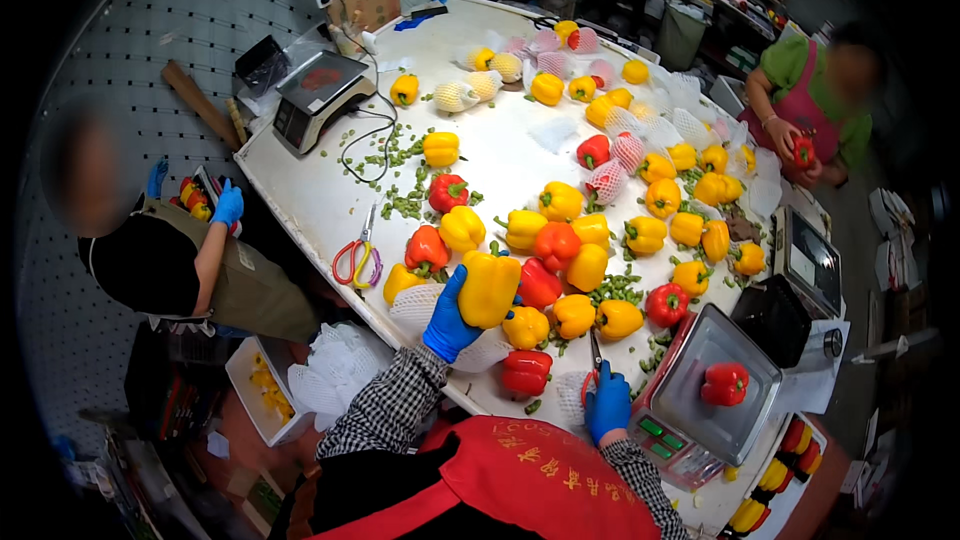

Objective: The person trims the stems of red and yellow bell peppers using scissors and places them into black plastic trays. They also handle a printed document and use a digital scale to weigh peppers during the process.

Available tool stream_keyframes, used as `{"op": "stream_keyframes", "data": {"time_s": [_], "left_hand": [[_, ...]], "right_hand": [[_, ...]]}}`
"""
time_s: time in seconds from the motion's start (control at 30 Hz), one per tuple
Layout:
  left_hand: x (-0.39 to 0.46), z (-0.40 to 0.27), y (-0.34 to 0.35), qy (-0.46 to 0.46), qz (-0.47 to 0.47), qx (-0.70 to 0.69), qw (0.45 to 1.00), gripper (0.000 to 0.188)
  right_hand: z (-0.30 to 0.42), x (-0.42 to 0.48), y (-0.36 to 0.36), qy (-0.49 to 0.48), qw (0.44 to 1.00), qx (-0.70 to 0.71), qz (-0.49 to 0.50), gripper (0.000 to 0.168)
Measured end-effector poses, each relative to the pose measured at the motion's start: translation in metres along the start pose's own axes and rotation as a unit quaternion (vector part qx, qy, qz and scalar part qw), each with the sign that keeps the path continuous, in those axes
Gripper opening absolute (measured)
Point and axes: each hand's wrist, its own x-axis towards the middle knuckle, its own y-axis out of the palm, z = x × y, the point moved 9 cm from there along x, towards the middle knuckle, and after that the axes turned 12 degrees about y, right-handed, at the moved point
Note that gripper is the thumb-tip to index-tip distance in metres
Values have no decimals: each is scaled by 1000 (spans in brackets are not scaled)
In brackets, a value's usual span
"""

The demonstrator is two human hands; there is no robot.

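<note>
My left hand [452, 324], in a blue glove, grips a yellow bell pepper [488, 289] above the table's near edge. The pepper is upright with its green stem at the top. Gloved in blue as well, my right hand [608, 405] is closed on red-handled scissors [595, 358], whose dark blades point away from me. Between the hands a red bell pepper [526, 372] lies on the white table [495, 139]. Just beyond is a cluster of yellow and red peppers, among them a yellow pepper [619, 319] by the blades. Cut green stems [616, 289] are scattered there.
At right a scale [716, 427] carries a red pepper [724, 384]. Another scale [322, 101] stands far left, near loose scissors [360, 255]. White foam nets [349, 367] are heaped at the left edge. A co-worker [217, 270] is at left; another person [814, 105] holds a red pepper at right.
</note>
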Motion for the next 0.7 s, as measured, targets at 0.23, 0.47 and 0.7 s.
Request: {"op": "stream_keyframes", "data": {"time_s": [0.23,0.47,0.7], "left_hand": [[-21,29,-11,-60,-4,71,996,75],[-35,60,-39,-130,-51,114,984,75],[-34,68,3,-158,44,220,961,71]], "right_hand": [[-19,17,15,43,998,-8,51,75],[-48,4,41,104,944,251,190,74],[-11,-51,-4,103,826,484,269,56]]}}
